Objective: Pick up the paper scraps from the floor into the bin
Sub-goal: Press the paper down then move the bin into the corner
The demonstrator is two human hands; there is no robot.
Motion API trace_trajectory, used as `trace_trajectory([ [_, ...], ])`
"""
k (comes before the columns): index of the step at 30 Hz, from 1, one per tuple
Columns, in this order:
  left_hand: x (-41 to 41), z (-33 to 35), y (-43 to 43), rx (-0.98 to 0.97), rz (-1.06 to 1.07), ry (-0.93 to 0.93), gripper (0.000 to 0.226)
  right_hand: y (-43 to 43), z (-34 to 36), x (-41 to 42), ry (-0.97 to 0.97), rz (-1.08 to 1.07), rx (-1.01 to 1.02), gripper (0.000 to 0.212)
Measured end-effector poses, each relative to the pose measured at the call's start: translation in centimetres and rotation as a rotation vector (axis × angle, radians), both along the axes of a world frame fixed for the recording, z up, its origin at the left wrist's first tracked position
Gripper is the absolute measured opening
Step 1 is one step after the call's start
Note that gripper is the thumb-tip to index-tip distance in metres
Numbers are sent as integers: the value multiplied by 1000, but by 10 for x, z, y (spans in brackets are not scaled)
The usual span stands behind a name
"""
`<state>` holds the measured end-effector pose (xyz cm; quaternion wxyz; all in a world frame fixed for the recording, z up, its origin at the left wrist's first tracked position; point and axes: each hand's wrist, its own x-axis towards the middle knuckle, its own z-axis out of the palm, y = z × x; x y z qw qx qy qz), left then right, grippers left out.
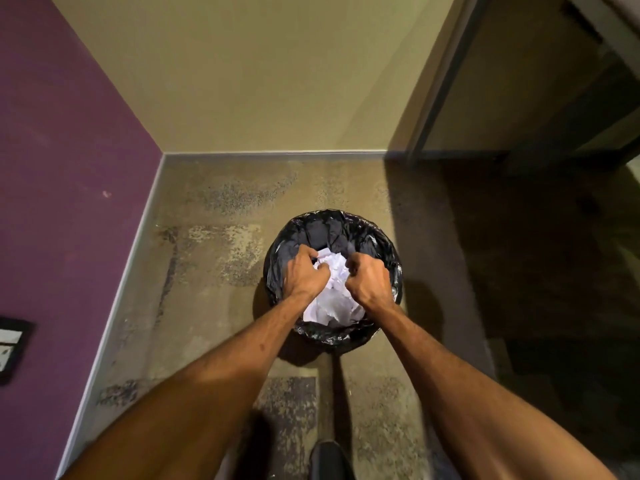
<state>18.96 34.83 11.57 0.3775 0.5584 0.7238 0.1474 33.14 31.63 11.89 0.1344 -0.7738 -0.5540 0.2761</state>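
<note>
A round bin [346, 223] lined with a black plastic bag stands on the speckled floor in the middle of the view. White crumpled paper scraps [330, 303] fill its inside. My left hand [304, 273] and my right hand [367, 282] are both over the bin's opening, fingers curled around a wad of white paper [334, 266] held between them. Both forearms reach in from the bottom of the view. I see no loose scraps on the floor around the bin.
A purple wall [69, 168] runs along the left, a beige wall [259, 81] at the back, meeting in a corner. A dark doorway [536, 116] opens at the right. A dark shoe tip [327, 459] shows at the bottom. A framed panel [12, 344] hangs low on the purple wall.
</note>
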Motion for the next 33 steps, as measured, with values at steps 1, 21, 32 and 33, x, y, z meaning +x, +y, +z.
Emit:
trace_trajectory([
  [1, -3, 8, 2, 7, -30, 36, 32, 3, 6, 0, 2, 11, -10, 32],
  [21, -55, 39, 19, -151, -160, 301, 99, -23, 63, 30, -142, -136, -155, 48],
  [32, -63, 5, 41, -344, 11, 320, 68, -13, 41, 37, -71, -470, -225, 66],
  [33, -64, 3, 43, -362, 19, 317, 65, -13, 39, 40, -54, -519, -269, 67],
])
